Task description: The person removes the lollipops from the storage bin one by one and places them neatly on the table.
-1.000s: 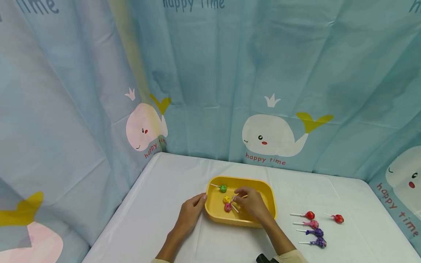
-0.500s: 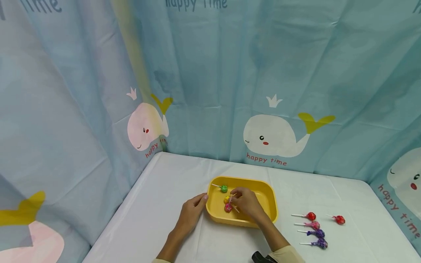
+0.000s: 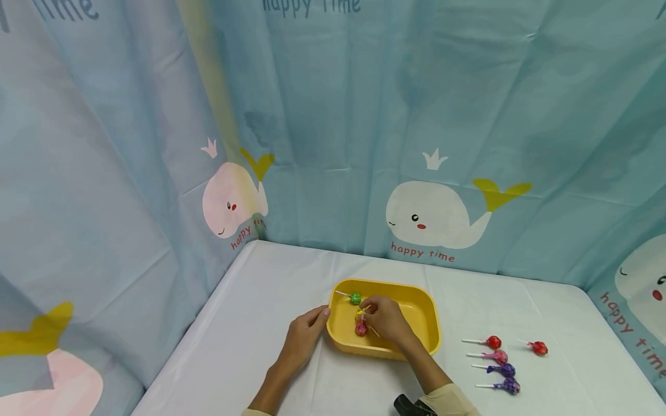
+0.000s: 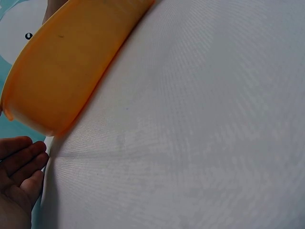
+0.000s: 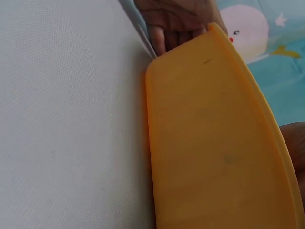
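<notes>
In the head view, a yellow tray (image 3: pixel 411 346) stands on the white-covered table. My left hand (image 3: pixel 302 338) touches its left end, with the thumb at the rim; its other fingers look loosely extended in the left wrist view. Over the tray, my right hand (image 3: pixel 386 319) pinches the stick of a pink lollipop (image 3: pixel 361 330), whose head is low in the tray. Close behind it lies a yellow lollipop (image 3: pixel 359 314), partly covered by the fingers. A green lollipop (image 3: pixel 355 299) lies near the far left corner. The right fingertips are hidden in the right wrist view by the tray wall.
To the right of the tray, a red lollipop (image 3: pixel 494 342), a pink one (image 3: pixel 500 357) and two purple ones (image 3: pixel 509 386) lie in a column, sticks pointing left. Another red lollipop (image 3: pixel 539 348) lies farther right. A whale-print curtain (image 3: pixel 333 202) hangs behind the table.
My right hand has shifted slightly left inside the tray, and the pink lollipop's stick has swung more upright. My left hand has stayed at the tray's end.
</notes>
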The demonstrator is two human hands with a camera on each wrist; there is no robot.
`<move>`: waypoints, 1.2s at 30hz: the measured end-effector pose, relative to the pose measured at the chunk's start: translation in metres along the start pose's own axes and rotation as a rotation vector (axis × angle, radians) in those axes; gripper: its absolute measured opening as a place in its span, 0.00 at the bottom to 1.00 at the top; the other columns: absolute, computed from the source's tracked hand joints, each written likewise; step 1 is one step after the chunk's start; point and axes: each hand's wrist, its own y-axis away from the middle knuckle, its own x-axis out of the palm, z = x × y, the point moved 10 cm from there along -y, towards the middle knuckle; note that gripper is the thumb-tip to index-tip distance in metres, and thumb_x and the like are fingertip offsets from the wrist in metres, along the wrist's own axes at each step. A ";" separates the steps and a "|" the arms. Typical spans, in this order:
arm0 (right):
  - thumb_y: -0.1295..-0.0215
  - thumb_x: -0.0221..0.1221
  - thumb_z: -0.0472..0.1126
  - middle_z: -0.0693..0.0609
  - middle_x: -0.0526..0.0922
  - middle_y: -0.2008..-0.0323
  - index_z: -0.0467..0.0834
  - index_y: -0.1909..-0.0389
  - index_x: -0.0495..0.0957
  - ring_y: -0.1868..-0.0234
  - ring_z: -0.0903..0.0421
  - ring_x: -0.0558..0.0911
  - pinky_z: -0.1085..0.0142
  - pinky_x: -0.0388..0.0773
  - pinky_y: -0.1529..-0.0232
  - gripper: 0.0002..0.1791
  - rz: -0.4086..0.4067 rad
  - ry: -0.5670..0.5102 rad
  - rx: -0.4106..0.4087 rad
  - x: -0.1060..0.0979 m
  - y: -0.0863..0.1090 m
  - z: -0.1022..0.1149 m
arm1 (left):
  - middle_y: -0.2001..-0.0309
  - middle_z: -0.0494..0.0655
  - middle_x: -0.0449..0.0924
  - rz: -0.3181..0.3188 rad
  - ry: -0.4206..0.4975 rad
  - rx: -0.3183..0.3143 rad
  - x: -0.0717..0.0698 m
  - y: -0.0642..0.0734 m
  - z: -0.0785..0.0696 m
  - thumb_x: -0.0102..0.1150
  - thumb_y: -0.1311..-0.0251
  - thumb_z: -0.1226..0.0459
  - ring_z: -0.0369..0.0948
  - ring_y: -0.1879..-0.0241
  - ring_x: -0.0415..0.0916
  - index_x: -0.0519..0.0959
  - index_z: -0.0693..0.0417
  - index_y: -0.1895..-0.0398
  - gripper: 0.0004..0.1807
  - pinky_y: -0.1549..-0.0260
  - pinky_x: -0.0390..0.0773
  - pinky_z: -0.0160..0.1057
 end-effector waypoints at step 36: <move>0.28 0.66 0.35 0.45 0.83 0.57 0.37 0.49 0.84 0.61 0.52 0.79 0.64 0.83 0.61 0.10 -0.181 -0.020 0.136 -0.044 0.018 -0.024 | 0.35 0.47 0.84 -0.017 -0.015 -0.004 -0.001 -0.001 0.001 0.50 0.22 0.38 0.51 0.29 0.76 0.83 0.52 0.33 0.33 0.28 0.74 0.56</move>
